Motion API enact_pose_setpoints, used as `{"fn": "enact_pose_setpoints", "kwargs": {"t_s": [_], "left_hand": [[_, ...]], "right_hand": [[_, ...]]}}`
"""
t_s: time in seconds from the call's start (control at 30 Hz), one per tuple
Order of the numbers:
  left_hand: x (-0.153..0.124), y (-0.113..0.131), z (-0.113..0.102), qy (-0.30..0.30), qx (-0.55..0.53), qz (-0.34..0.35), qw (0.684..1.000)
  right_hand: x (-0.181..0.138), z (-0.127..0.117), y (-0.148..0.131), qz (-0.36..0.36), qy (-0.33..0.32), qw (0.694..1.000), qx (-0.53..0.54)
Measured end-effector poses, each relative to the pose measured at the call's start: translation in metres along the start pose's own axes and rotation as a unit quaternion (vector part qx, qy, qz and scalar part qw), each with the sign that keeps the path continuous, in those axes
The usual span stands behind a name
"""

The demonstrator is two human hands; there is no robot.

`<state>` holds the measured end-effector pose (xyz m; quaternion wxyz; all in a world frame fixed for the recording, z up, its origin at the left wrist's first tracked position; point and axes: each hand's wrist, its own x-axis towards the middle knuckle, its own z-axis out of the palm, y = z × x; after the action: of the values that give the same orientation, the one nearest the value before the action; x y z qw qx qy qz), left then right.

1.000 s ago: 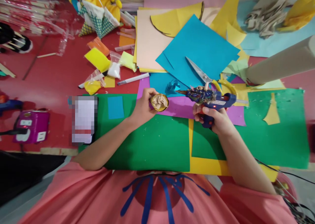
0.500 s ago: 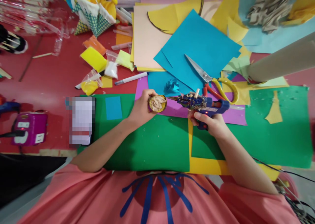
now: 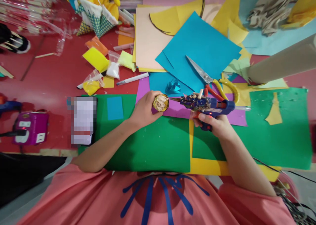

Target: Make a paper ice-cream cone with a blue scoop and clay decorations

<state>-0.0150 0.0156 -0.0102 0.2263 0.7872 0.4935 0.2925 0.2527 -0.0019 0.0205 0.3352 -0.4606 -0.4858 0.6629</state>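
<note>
My left hand [image 3: 145, 109] is wrapped round a small yellow-rimmed paper cone or tube [image 3: 161, 102], its open end facing up and stuffed with crumpled pale paper. In my right hand [image 3: 214, 121] I grip a blue glue gun [image 3: 204, 104], lit by a small red light and crusted with dried glue and scraps. The glue gun's nozzle points left, at the rim of the paper piece; whether it touches, I cannot tell. Just behind the gun lie scissors [image 3: 212, 80] with red and yellow handles. A curled blue paper piece [image 3: 173, 86] rests beyond my hands.
Green sheets [image 3: 148, 146] cover the table's front, with a phone [image 3: 85, 119] at their left edge. Further left sits a purple power socket box [image 3: 31, 127]. Blue paper [image 3: 197, 50], a marker [image 3: 132, 78] and bagged clay [image 3: 96, 59] lie behind. A cardboard tube [image 3: 283, 60] juts in from the right.
My left hand has turned slightly and shifted a little right with the paper piece. The glue gun has also moved slightly right, its nozzle still beside the rim.
</note>
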Motion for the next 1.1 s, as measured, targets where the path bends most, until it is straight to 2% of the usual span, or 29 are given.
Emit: {"fn": "enact_pose_setpoints", "kwargs": {"t_s": [0.23, 0.43, 0.5, 0.6, 0.7, 0.8, 0.87, 0.97, 1.03, 1.1], "left_hand": [[0.0, 0.004, 0.002, -0.022, -0.029, 0.005, 0.999], [-0.001, 0.01, -0.005, -0.055, -0.178, -0.017, 0.982], [-0.002, 0.008, -0.007, -0.041, -0.251, -0.039, 0.966], [-0.002, 0.003, -0.007, 0.009, -0.31, -0.09, 0.947], [0.0, 0.002, -0.007, 0.022, -0.34, -0.116, 0.933], [0.002, 0.006, -0.009, 0.011, -0.36, -0.119, 0.925], [0.002, 0.01, -0.01, 0.01, -0.358, -0.121, 0.926], [0.003, 0.014, -0.012, 0.004, -0.359, -0.131, 0.924], [0.004, 0.016, -0.013, 0.002, -0.362, -0.133, 0.923], [0.004, 0.017, -0.013, -0.003, -0.357, -0.133, 0.925]], "right_hand": [[0.001, 0.02, -0.007, 0.036, -0.044, 0.997, -0.052], [0.002, 0.015, 0.001, 0.041, -0.073, 0.996, -0.012], [0.002, 0.008, 0.002, 0.032, -0.075, 0.996, 0.029], [-0.001, -0.005, -0.005, 0.032, -0.022, 0.998, 0.048], [-0.002, -0.018, -0.018, 0.109, -0.018, 0.993, -0.031], [0.0, -0.027, -0.026, 0.198, -0.075, 0.968, -0.133], [0.002, -0.03, -0.027, 0.222, -0.107, 0.955, -0.167], [0.004, -0.033, -0.026, 0.201, -0.083, 0.952, -0.217], [0.0, -0.036, -0.029, 0.156, -0.027, 0.943, -0.292], [-0.006, -0.036, -0.037, 0.091, 0.041, 0.921, -0.377]]}}
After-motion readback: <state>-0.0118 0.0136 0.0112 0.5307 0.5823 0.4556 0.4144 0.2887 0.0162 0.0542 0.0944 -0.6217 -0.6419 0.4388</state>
